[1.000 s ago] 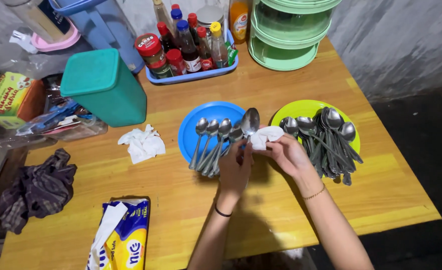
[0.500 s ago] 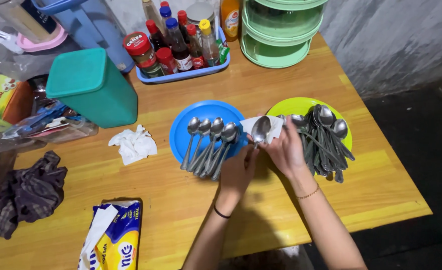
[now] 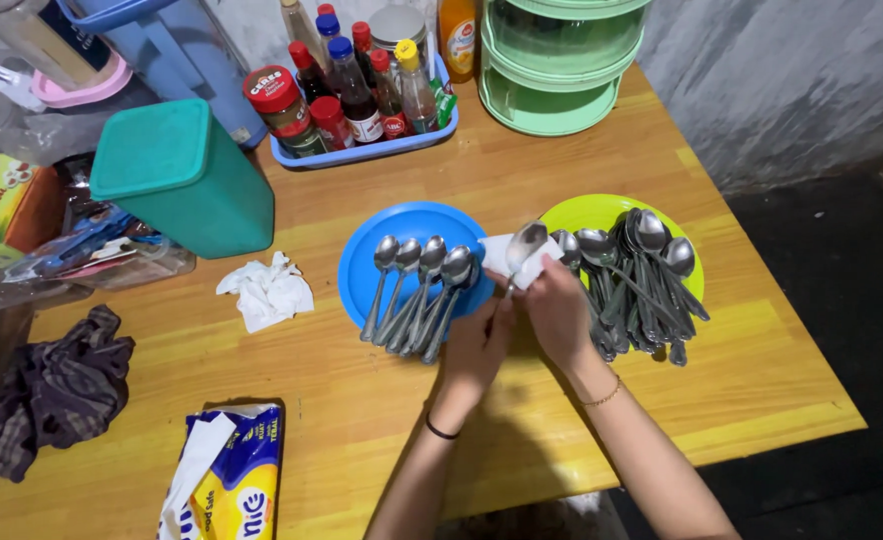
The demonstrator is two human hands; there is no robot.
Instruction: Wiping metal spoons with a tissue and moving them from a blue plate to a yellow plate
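Gripping the handle of a metal spoon [image 3: 523,247], the left hand [image 3: 475,345] keeps the bowl raised and tilted so its face is exposed. The right hand [image 3: 556,310] pinches a white tissue [image 3: 507,255] against the bowl, fingers closed around the fold so the paper stays pressed to the metal. Just left of the left hand, a blue plate [image 3: 412,225] carries a row of spoons fanned side by side. Just right of the right hand, a green plate [image 3: 587,212] holds a heaped pile. A crumpled tissue [image 3: 266,290] lies well to the left on the wooden table [image 3: 562,170].
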